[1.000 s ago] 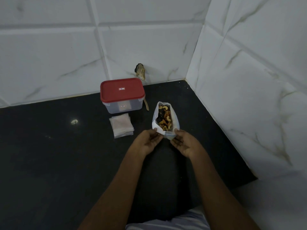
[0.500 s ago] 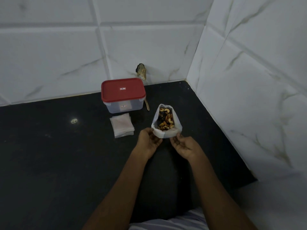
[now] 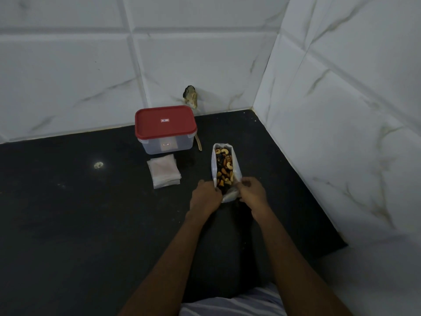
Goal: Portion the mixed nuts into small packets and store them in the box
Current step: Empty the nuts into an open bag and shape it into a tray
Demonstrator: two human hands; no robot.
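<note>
A white bag of mixed nuts lies on the black counter with its mouth toward me and cashews and dark pieces showing. My left hand pinches the left edge of the bag's mouth. My right hand pinches the right edge. A stack of small clear packets sits to the left of the bag. Behind the packets stands a clear plastic box with a red lid, closed.
White marble-look tiled walls meet in a corner behind and to the right. A hole in the back wall holds a scrap, and a thin brown strip leans beside the box. A small pale spot marks the counter at left.
The bag's mouth, held wide half a second ago, is now narrower and longer. Both hands stay at its near end and have moved closer together.
</note>
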